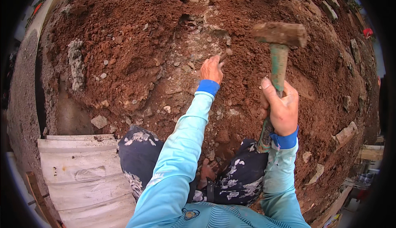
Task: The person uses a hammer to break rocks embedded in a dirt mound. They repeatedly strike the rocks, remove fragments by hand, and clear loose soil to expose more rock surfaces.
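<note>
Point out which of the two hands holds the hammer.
The right hand: its thumb and fingers close around the greenish handle of the hammer. The left hand instead grips a short brown rod.

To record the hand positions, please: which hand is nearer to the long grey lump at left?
Left. The left hand, gripping a rod, is right of the lump, apart from it; the right hand, around the hammer's handle, is farther right.

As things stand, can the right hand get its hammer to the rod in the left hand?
Probably yes: nothing shows between the hammer, held up in the right hand, and the rod poking from the left hand, though that hand sits close to its exposed end.
</note>
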Demonstrator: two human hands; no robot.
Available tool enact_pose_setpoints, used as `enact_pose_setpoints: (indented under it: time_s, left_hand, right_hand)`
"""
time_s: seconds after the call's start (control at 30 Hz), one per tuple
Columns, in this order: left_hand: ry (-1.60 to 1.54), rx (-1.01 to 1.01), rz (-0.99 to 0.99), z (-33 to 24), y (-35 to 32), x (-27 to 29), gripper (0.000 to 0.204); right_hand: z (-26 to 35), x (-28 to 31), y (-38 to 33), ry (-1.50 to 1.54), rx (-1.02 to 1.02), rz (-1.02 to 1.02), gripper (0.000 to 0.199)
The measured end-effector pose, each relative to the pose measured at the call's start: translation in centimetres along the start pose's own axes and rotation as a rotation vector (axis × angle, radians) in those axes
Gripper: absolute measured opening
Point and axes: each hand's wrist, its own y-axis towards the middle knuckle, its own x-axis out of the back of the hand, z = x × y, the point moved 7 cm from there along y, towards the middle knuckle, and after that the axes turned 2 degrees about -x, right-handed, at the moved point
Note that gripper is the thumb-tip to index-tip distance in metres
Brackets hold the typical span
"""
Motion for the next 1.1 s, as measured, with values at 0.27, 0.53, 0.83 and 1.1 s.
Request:
enact_pose_setpoints:
  time_s: [0.27, 0.53, 0.83, 1.1]
  left_hand:
    - [-0.043, -0.008, -0.12, 0.0, -0.9, 0.2, 0.014]
    - [-0.078, 0.043, -0.12, 1.3, -0.5, 1.4, 0.018]
    - [-0.111, 0.073, -0.112, 1.0, -1.3, -0.1, 0.02]
    - [-0.127, 0.122, -0.138, 2.3, -1.6, 1.1, 0.023]
  right_hand:
    - [-0.5, -1.9, 3.5, -0.013, 0.202, -0.086, 0.024]
    - [-0.1, -2.3, 2.2, 0.038, -0.023, -0.061, 0.018]
    - [-4.5, -3.0, 4.5, -0.291, 0.276, -0.139, 0.012]
    - [4.8, -2.4, 2.1, 0.022, 0.166, -0.098, 0.014]
